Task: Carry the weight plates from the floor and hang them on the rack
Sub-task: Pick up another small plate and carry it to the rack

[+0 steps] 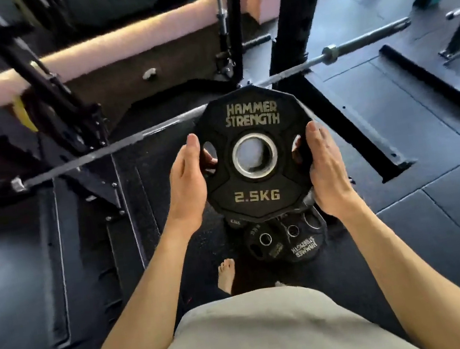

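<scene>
I have a black twelve-sided weight plate (254, 155) face-up toward me, gold "HAMMER STRENGTH" above its steel-ringed centre hole and "2.5KG" below, with grip slots at either side. Directly beneath that plate, more black plates (287, 239) of the same make lie flat and overlapping on the floor.

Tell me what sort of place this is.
Most likely a gym's weights area. Both hands hold a black 2.5KG plate marked Hammer Strength, more plates lie on the dark rubber floor, and a steel barbell runs past a black rack upright.
</scene>
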